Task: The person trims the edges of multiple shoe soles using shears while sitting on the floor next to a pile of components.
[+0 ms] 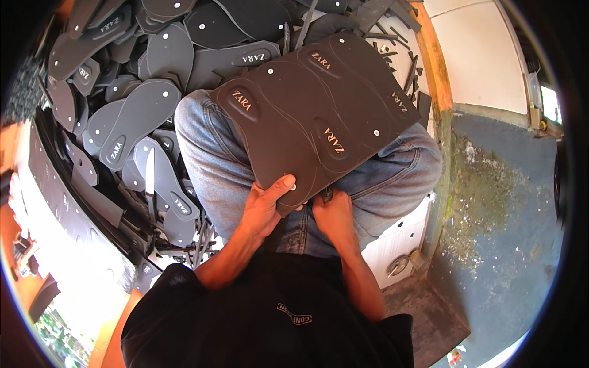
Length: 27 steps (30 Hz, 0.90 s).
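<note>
A large dark sheet (294, 122) lies slantwise across my lap, over both jeans-clad knees. Curved sole outlines, raised oval pads with pale lettering and small white dots mark its surface. My left hand (261, 211) grips its near corner, thumb on top and the other fingers mostly underneath. Right beside that corner, my right hand (334, 218) is closed in a fist round a dark handle (327, 195). What the handle belongs to is hidden under the sheet's edge.
Many cut dark sandal soles (162, 52) are heaped left and ahead. A knife (150, 175) with a pale blade lies on them. Dark offcut strips (392, 40) scatter at the far right. Some metal scissors-like thing (397, 265) sits right of my lap, near the blue-grey floor (509, 202).
</note>
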### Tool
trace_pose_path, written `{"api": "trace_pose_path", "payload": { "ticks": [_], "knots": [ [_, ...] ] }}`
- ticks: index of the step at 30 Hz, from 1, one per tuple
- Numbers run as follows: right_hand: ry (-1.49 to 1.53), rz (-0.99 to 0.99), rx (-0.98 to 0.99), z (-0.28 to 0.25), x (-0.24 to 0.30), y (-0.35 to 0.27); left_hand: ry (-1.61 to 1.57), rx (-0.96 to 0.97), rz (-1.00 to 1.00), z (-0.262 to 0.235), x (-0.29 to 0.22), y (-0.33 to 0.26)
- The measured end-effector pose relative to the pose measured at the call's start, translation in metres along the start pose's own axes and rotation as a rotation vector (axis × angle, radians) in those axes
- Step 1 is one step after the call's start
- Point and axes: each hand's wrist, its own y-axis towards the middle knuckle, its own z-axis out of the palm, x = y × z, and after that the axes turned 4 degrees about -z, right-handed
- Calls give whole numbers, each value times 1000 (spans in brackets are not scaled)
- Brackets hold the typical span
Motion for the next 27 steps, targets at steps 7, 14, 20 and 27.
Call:
{"api": "trace_pose_path", "payload": {
  "ticks": [7,14,20,27],
  "knots": [
    [-34,-103,-12,9,-3,18,-20,-10,26,-2,1,2],
    [0,-222,33,0,8,30,-42,7,20,-1,-7,1],
    [-86,-468,62,4,-7,52,-81,36,-17,-4,-10,-2],
    [-279,-691,226,-14,-6,76,-72,27,-21,-8,-13,-3]
  ]
}}
